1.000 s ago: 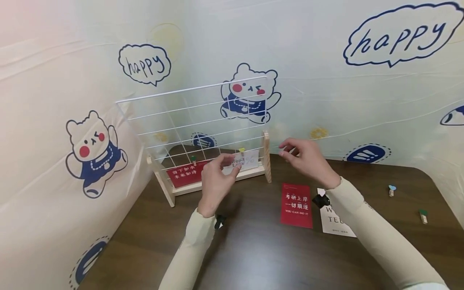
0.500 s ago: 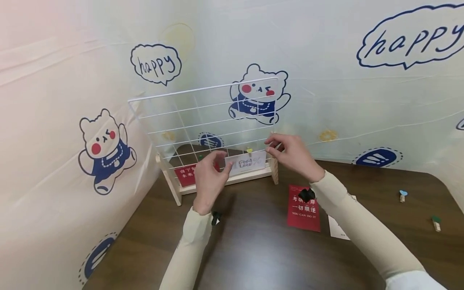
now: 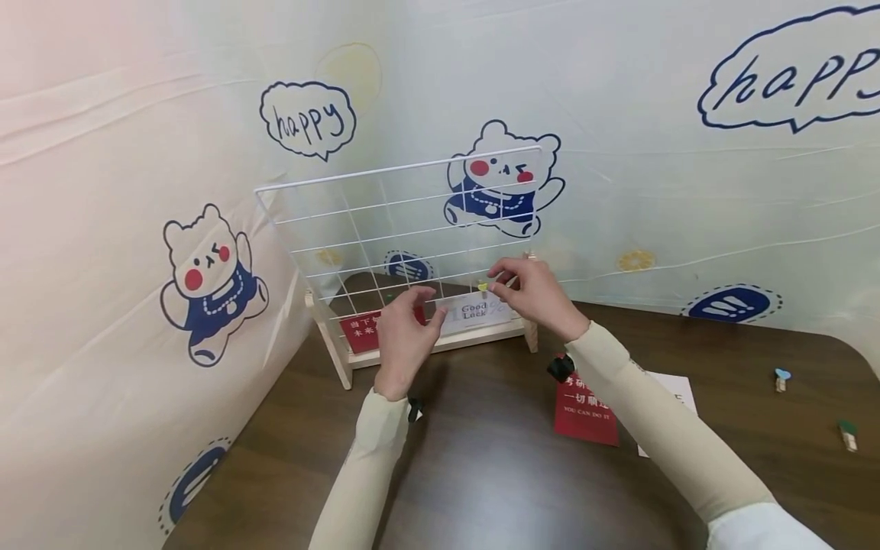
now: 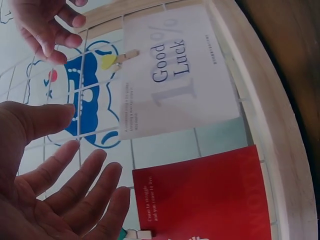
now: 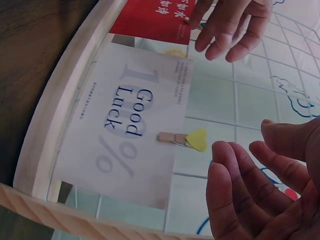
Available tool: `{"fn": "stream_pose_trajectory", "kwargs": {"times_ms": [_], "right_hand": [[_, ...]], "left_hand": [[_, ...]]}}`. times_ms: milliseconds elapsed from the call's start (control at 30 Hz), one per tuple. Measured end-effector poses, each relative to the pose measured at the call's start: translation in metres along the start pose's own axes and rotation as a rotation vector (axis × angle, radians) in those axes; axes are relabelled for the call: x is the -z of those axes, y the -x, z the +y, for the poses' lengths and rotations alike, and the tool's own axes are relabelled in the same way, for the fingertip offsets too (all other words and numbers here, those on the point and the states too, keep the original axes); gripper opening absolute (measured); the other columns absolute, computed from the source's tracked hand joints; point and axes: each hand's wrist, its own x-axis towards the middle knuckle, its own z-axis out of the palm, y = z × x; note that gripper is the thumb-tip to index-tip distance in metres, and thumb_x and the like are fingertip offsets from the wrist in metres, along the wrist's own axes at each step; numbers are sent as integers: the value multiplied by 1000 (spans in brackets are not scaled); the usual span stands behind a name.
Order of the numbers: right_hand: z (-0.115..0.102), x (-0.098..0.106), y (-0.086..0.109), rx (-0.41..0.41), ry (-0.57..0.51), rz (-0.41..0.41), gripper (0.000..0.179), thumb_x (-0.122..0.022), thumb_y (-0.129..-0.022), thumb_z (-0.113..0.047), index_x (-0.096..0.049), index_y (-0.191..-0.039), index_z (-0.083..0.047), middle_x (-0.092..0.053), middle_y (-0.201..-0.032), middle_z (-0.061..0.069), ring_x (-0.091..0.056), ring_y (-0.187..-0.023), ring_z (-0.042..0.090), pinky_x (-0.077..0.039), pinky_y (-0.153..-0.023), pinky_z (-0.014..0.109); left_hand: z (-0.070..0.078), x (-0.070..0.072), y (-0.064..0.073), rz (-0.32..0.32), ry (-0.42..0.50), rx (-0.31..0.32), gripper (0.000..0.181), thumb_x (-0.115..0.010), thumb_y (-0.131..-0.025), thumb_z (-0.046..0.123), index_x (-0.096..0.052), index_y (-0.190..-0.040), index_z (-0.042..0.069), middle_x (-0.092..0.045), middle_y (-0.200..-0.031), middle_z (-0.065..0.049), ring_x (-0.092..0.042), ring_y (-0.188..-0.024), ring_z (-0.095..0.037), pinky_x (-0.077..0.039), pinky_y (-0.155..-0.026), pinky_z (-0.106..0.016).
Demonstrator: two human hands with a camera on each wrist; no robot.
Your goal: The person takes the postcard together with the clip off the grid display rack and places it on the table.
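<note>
A white "Good Luck" card [image 5: 115,120] hangs on the white wire grid [image 3: 412,191], held by a clothespin with a yellow heart [image 5: 196,140]. To its left hangs a red card [image 4: 200,200], clipped by a clothespin with a green top [image 4: 131,233]. My left hand [image 3: 407,332] hovers in front of the red card, fingers relaxed and holding nothing. Close beside the yellow-heart clothespin is my right hand [image 3: 539,294]; in the right wrist view its fingers are apart from the clip, with nothing between them.
On the brown table [image 3: 481,473], another red card [image 3: 584,416] and a white card [image 3: 677,386] lie partly under the right forearm. Two loose clothespins, one with a blue heart [image 3: 781,378] and one with a green top [image 3: 848,435], lie at the right. Wooden feet [image 3: 330,344] support the grid.
My right hand has moved left from beyond the grid's right post to beside the yellow-heart clothespin. The left hand stays near the cards. The head view has shifted slightly right.
</note>
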Motion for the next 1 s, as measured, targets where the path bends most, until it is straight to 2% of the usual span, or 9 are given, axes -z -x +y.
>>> {"fn": "stream_pose_trajectory", "kwargs": {"times_ms": [267, 533, 767, 1000], "right_hand": [[6, -11, -7, -28, -10, -33, 24, -70, -99, -15, -73, -122, -7, -78, -108, 15, -69, -84, 28, -58, -72, 36], [10, -19, -10, -44, 19, -42, 29, -69, -100, -16, -73, -128, -8, -78, -108, 16, -71, -86, 29, -59, -76, 39], [11, -26, -13, -64, 53, -54, 37, -69, -100, -17, -69, -136, -8, -78, -105, 16, -70, -81, 24, -56, -66, 31], [15, -30, -15, -84, 78, -70, 41, -69, -100, -18, -65, -141, -8, -78, -104, 15, -72, -79, 21, -54, -65, 29]], "left_hand": [[-2, -7, -2, -32, 2, 1, 35, -82, -89, 25, -75, -121, 12, -78, -120, -8, -71, -90, -33, -57, -77, -38], [-2, -11, -4, -20, -51, -31, 31, -81, -90, 26, -76, -117, 13, -79, -107, -9, -58, -71, -22, -45, -63, -31], [-3, -15, -4, -10, -76, -35, 29, -82, -90, 25, -76, -115, 12, -79, -103, -10, -60, -73, -21, -48, -63, -33], [-3, -17, -5, -6, -60, -42, 27, -83, -89, 20, -76, -114, 11, -79, -106, -9, -68, -82, -28, -55, -71, -38]]}}
